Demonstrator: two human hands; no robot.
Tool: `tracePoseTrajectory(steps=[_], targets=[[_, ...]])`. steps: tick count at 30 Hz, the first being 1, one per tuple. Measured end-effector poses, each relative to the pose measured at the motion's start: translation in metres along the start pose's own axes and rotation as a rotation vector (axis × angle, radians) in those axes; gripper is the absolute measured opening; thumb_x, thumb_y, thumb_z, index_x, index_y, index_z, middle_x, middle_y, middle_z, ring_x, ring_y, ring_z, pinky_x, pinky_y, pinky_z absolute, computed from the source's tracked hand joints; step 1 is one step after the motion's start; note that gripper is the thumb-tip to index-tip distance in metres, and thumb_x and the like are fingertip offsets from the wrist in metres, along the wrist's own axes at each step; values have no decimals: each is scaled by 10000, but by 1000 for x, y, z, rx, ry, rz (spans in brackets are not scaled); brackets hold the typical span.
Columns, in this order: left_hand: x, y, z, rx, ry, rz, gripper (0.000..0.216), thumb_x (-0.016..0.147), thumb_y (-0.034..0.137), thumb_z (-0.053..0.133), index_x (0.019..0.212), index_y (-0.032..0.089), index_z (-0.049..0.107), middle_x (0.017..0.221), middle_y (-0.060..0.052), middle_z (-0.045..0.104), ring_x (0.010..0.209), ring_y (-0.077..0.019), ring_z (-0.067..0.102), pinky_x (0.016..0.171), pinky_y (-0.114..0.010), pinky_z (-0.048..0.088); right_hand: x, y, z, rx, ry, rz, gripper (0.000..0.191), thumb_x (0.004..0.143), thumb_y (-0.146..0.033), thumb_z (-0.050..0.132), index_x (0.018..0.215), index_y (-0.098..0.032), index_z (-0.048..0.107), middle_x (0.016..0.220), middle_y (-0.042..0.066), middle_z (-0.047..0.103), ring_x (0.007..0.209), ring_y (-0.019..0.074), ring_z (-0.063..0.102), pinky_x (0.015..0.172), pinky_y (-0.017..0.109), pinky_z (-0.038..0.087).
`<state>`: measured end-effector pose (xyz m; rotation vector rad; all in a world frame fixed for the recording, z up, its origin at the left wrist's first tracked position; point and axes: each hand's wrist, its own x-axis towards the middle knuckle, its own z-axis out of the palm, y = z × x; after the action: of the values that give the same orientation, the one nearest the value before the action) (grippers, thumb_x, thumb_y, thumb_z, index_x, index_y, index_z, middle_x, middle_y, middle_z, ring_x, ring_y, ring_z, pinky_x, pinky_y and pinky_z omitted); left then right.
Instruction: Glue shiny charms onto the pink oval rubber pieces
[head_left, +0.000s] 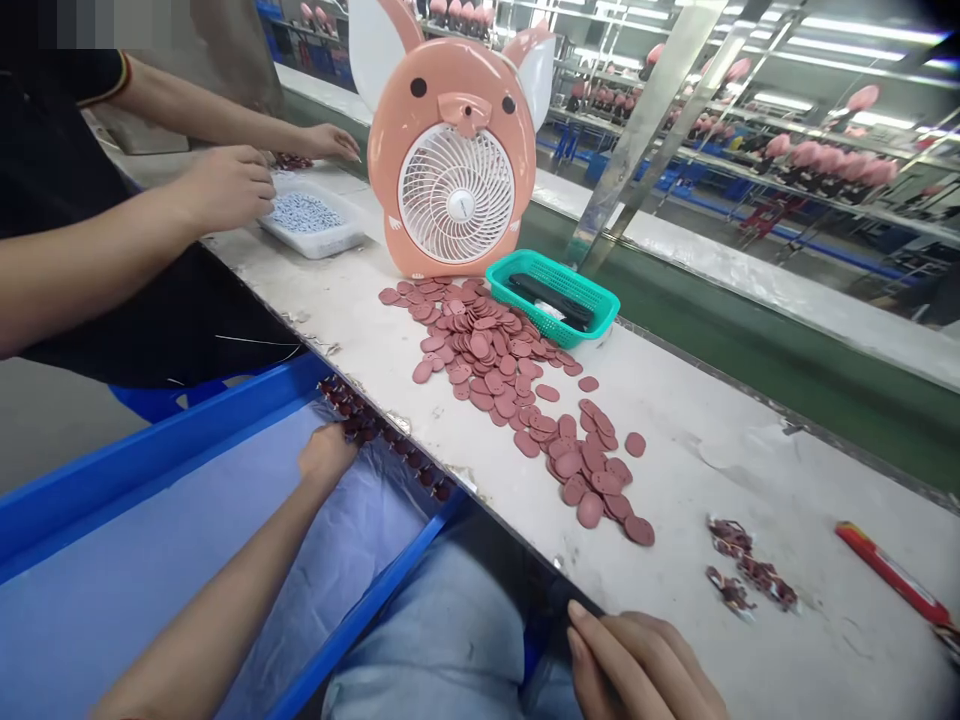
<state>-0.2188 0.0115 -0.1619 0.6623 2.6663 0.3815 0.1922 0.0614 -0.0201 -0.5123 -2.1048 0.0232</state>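
My left hand point(328, 452) reaches down into a blue bin point(112, 470) lined with pale plastic, its fingers closed among dark red pieces point(375, 435) piled along the bin's far edge. What it holds is hidden. My right hand point(637, 665) rests at the near edge of the white worktable point(750, 480), fingers curled together, nothing visible in it. A long heap of pink oval pieces point(510, 385) lies across the table in front of me.
A pink animal-shaped fan point(454, 150) stands at the back beside a teal basket point(551, 295). Small dark scraps point(746, 575) and a red pen-like tool point(892, 578) lie at right. Another person's hands point(225, 185) work over a white tray point(311, 225) at left.
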Motion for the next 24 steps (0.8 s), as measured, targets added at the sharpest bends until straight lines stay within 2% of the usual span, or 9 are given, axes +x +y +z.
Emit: tracePoseTrajectory(steps=[7, 10, 12, 14, 16, 18, 20, 21, 24], targets=[[-1, 5, -5, -51, 40, 24, 344, 939, 397, 658, 1201, 175, 649, 1199, -97, 681, 1017, -253, 677, 866, -474, 575, 17, 6, -19, -33, -110, -64, 117, 860, -9, 680, 917, -107, 711, 659, 50, 661, 590, 146, 606, 540, 260, 536], [-17, 7, -14, -153, 184, 73, 326, 915, 432, 669, 1098, 163, 693, 1016, -78, 723, 880, -244, 700, 789, -456, 591, 22, 27, -41, -82, -124, -57, 152, 869, -21, 673, 987, -110, 709, 735, 54, 674, 666, 146, 631, 617, 257, 550], [-36, 10, -19, -260, 412, 105, 396, 949, 473, 549, 1107, 148, 711, 977, -115, 735, 873, -325, 711, 751, -489, 597, 24, 51, -58, -182, -72, 72, 154, 884, -97, 693, 1028, -146, 717, 827, 57, 695, 716, 150, 645, 689, 278, 550], [-61, 18, -22, -368, 680, 149, 488, 964, 476, 474, 1302, 155, 617, 1219, -181, 683, 1099, -372, 659, 803, -488, 600, 28, 82, -72, -293, -16, 364, 196, 906, -281, 699, 1078, -188, 711, 913, 61, 705, 757, 175, 650, 744, 328, 544], [-91, 36, -25, -441, 850, 258, 503, 902, 463, 589, 1315, 175, 610, 1305, -194, 646, 1247, -377, 587, 914, -482, 575, 34, 115, -80, -304, -70, 728, 495, 891, -487, 664, 1278, -182, 617, 1096, 112, 692, 953, 252, 661, 835, 405, 547], [-120, 65, -31, -478, 932, 608, 363, 817, 379, 736, 1141, 218, 709, 1162, -147, 728, 1186, -372, 632, 1073, -538, 460, 41, 144, -79, -289, -165, 857, 775, 831, -562, 679, 1445, -137, 470, 1301, 182, 623, 1207, 344, 578, 972, 499, 500], [-142, 101, -38, -379, 683, 1067, 374, 854, 322, 722, 1220, 263, 677, 1250, -130, 710, 1162, -341, 654, 1070, -529, 450, 50, 167, -72, -268, -261, 899, 868, 780, -557, 726, 1474, -124, 437, 1379, 201, 582, 1330, 388, 482, 1059, 544, 429], [-150, 118, -43, -300, 535, 1192, 413, 886, 348, 689, 1289, 269, 642, 1316, -133, 692, 1206, -341, 636, 1092, -530, 422, 54, 175, -68, -250, -306, 917, 853, 765, -545, 749, 1456, -133, 464, 1380, 193, 585, 1342, 391, 471, 1066, 540, 424], [-158, 152, -53, -97, 296, 1333, 592, 903, 544, 632, 1415, 256, 562, 1396, -126, 669, 1277, -354, 600, 1168, -550, 277, 65, 192, -53, -190, -404, 962, 653, 808, -494, 761, 1336, -161, 567, 1319, 148, 622, 1282, 350, 531, 1022, 510, 470]])
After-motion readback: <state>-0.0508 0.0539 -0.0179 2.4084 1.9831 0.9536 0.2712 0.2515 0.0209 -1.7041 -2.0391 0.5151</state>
